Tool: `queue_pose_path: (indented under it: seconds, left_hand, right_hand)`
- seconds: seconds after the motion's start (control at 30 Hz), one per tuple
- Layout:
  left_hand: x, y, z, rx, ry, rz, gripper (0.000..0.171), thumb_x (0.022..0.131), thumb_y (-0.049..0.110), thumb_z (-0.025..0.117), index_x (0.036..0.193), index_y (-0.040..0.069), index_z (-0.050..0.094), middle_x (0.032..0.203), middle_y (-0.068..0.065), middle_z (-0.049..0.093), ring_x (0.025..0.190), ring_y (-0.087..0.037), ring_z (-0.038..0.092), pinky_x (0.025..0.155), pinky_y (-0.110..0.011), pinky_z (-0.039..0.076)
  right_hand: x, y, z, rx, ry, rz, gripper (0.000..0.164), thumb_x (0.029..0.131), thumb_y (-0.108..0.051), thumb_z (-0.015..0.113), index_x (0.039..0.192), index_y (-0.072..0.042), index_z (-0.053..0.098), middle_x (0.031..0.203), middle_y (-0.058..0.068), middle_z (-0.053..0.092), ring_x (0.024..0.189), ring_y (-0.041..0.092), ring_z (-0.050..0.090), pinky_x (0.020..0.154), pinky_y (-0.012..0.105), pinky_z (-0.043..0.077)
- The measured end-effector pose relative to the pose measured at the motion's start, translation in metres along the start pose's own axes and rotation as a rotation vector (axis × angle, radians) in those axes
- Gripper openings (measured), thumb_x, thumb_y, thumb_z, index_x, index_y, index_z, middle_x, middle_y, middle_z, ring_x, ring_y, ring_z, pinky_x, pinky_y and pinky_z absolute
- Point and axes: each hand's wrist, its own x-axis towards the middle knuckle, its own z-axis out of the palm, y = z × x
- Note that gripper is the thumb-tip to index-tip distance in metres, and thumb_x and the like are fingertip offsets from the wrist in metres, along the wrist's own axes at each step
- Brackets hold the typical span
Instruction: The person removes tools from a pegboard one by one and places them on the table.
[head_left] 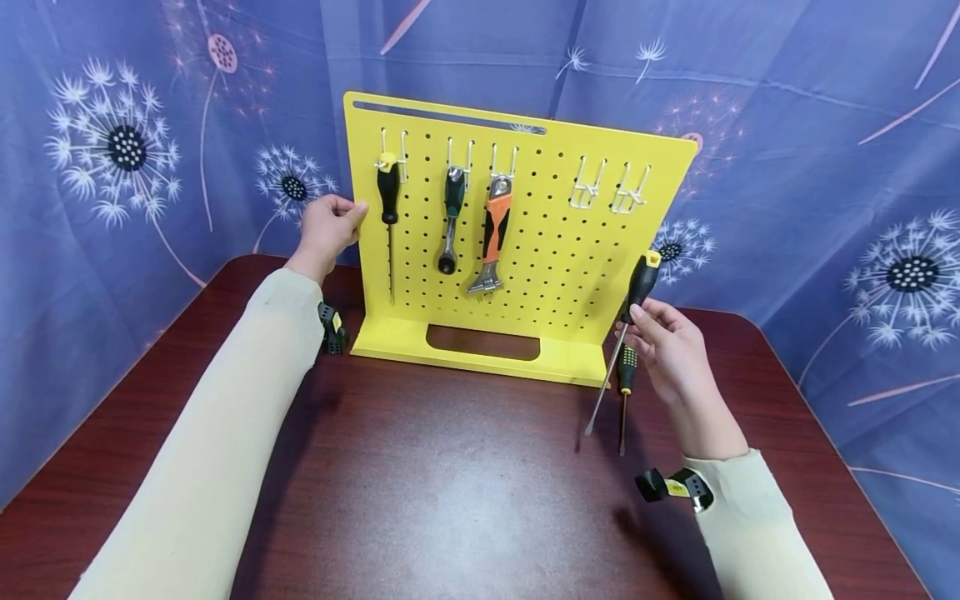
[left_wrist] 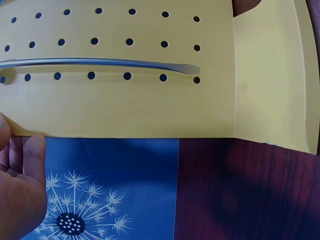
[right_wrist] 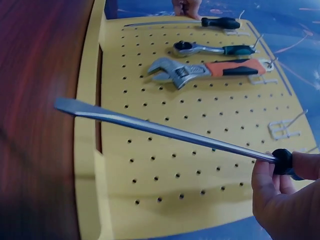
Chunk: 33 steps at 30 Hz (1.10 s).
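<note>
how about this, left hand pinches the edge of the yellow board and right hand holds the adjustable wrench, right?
Not quite: the right hand holds a screwdriver; the adjustable wrench hangs on the yellow board, as the head view shows. The left hand does pinch the board's edge.

No text, brand or number could be read. On the right wrist camera [head_left: 651,485], in front of the board [head_left: 562,259] and to its right, a yellow label [head_left: 677,488] bore dark marks too small to make out. The left wrist camera [head_left: 331,338], just left of the board's base, showed a yellow patch [head_left: 337,322], also too small to read. On the wrench [head_left: 496,229], hanging on the board, markings on the metal were blurred.
</note>
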Motion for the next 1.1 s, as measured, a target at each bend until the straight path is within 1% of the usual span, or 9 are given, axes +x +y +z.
queue_pose_path:
  seconds: [0.1,0.2,0.4,0.57,0.63,0.73,0.83,0.97,1.1]
  left_hand:
    - [0.0,0.0,0.0,0.004,0.004,0.001,0.015,0.105,0.025,0.059,0.098,0.013,0.056,0.094,0.004,0.049,0.084,-0.007,0.051,0.092,-0.027,0.053]
    - [-0.001,0.0,0.0,0.005,0.006,0.001,0.015,0.105,0.026,0.058,0.098,0.013,0.056,0.094,0.004,0.049,0.084,-0.007,0.051,0.092,-0.027,0.053]
    - [-0.001,-0.001,0.001,0.008,0.005,0.005,0.014,0.105,0.025,0.059,0.099,0.013,0.056,0.094,0.004,0.05,0.084,-0.007,0.051,0.087,-0.023,0.053]
    - [-0.002,-0.001,0.002,0.008,0.008,0.009,0.014,0.104,0.025,0.06,0.099,0.012,0.057,0.094,0.005,0.05,0.083,-0.006,0.051,0.083,-0.02,0.052]
    - [-0.001,-0.001,0.002,0.006,0.006,0.009,0.014,0.104,0.026,0.059,0.098,0.013,0.056,0.094,0.005,0.05,0.082,-0.006,0.051,0.086,-0.023,0.053]
    - [0.0,-0.002,0.001,-0.003,0.006,0.007,0.014,0.105,0.025,0.059,0.098,0.013,0.056,0.094,0.004,0.049,0.083,-0.006,0.051,0.096,-0.029,0.055]
    - [0.0,-0.002,0.0,-0.008,0.005,0.006,0.015,0.105,0.025,0.058,0.098,0.013,0.055,0.095,0.004,0.049,0.083,-0.006,0.051,0.104,-0.037,0.054]
    - [0.002,-0.002,0.0,-0.009,-0.001,0.004,0.015,0.105,0.025,0.058,0.098,0.013,0.055,0.095,0.004,0.05,0.084,-0.007,0.052,0.106,-0.039,0.053]
    - [0.004,-0.002,0.001,-0.005,0.0,-0.002,0.014,0.105,0.025,0.058,0.098,0.012,0.056,0.097,0.004,0.05,0.087,-0.007,0.053,0.108,-0.039,0.053]
  right_hand:
    - [0.001,0.002,-0.011,0.012,-0.01,0.027,0.016,0.102,-0.009,0.06,0.09,-0.018,0.065,0.083,-0.006,0.064,0.073,0.005,0.07,0.072,0.016,0.059]
    - [0.003,0.004,-0.022,0.026,-0.016,0.076,0.017,0.103,-0.011,0.059,0.089,-0.018,0.065,0.081,-0.006,0.067,0.073,0.005,0.071,0.073,0.017,0.06]
    - [0.012,0.009,-0.049,0.096,-0.022,0.193,0.027,0.105,-0.01,0.054,0.084,-0.016,0.07,0.077,-0.003,0.07,0.072,0.006,0.072,0.071,0.018,0.06]
    - [0.018,0.014,-0.068,0.086,-0.036,0.259,0.03,0.106,-0.011,0.052,0.083,-0.015,0.07,0.075,-0.002,0.069,0.072,0.006,0.071,0.072,0.018,0.06]
    - [0.02,0.016,-0.073,0.078,-0.038,0.277,0.03,0.106,-0.011,0.051,0.082,-0.015,0.07,0.076,-0.002,0.07,0.072,0.006,0.071,0.071,0.018,0.061]
    - [0.024,0.018,-0.08,0.061,-0.041,0.306,0.033,0.107,-0.01,0.05,0.081,-0.015,0.07,0.076,-0.002,0.07,0.071,0.007,0.071,0.07,0.018,0.061]
    - [0.027,0.02,-0.087,0.039,-0.043,0.34,0.034,0.107,-0.009,0.048,0.081,-0.016,0.07,0.077,-0.002,0.07,0.072,0.008,0.071,0.07,0.018,0.061]
    - [0.031,0.022,-0.096,-0.003,-0.044,0.376,0.034,0.107,-0.009,0.049,0.081,-0.017,0.07,0.078,-0.002,0.069,0.073,0.008,0.071,0.071,0.018,0.061]
    - [0.034,0.025,-0.103,-0.05,-0.07,0.407,0.035,0.107,-0.009,0.049,0.081,-0.019,0.07,0.08,-0.004,0.068,0.075,0.007,0.071,0.071,0.019,0.061]
